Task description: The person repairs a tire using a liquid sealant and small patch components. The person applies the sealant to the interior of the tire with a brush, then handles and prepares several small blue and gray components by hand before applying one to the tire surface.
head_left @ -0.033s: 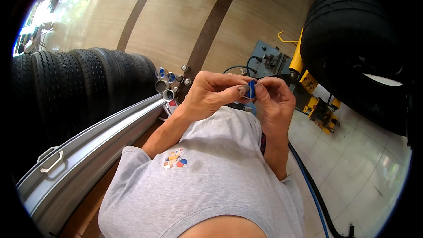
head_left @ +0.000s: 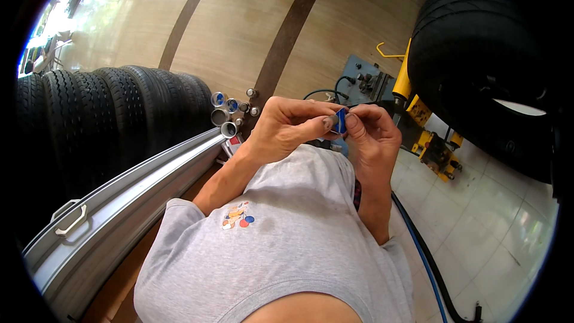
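A small blue patch [head_left: 341, 121], bent and with a pale edge, is held up between my two hands in front of the grey shirt. My left hand [head_left: 281, 128] pinches it from the left with thumb and fingers, and the nails look dirty. From the right, the thumb and curled fingers of my right hand [head_left: 373, 140] press on its other side. The fingertips cover part of the patch, so its full shape is hidden.
Upright black tires [head_left: 122, 104] line the left, beside a pale metal ledge [head_left: 137, 182] with a handle. Open canisters [head_left: 219, 117], some with blue pieces inside, stand near its end. A large tire [head_left: 478, 30] and yellow machine parts [head_left: 436, 152] are at right; hoses [head_left: 415, 245] run below.
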A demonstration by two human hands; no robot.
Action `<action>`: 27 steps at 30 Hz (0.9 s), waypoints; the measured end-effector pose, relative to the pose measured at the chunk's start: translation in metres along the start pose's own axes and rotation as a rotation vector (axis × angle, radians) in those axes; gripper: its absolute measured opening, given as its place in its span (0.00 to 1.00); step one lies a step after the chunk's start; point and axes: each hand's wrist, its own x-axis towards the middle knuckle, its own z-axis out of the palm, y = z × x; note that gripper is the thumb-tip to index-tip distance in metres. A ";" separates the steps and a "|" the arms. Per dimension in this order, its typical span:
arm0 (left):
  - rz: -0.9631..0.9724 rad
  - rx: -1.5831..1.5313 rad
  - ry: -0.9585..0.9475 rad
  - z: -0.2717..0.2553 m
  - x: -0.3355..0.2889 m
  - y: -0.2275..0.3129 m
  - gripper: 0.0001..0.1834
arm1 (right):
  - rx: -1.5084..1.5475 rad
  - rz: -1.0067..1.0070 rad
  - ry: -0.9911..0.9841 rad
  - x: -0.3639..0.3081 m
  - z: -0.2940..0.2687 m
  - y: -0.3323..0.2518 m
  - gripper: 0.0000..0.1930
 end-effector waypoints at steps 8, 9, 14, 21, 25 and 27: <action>0.061 -0.014 -0.038 0.002 0.003 -0.001 0.11 | -0.080 -0.061 -0.051 -0.003 -0.001 0.000 0.06; 0.062 -0.005 -0.051 0.003 0.001 -0.001 0.11 | -0.075 -0.068 -0.047 -0.003 0.000 0.000 0.06; 0.321 0.423 0.028 0.005 0.002 -0.003 0.09 | -0.123 -0.056 -0.037 -0.004 0.001 -0.002 0.06; 0.467 0.722 0.077 0.010 0.000 0.000 0.11 | -0.258 -0.061 -0.116 -0.002 -0.007 -0.023 0.07; 0.550 0.841 0.093 0.015 -0.002 0.003 0.08 | -0.485 -0.102 -0.196 -0.001 -0.009 -0.038 0.10; 0.583 0.890 0.093 0.017 -0.002 0.004 0.08 | -0.542 -0.131 -0.216 0.000 -0.007 -0.043 0.11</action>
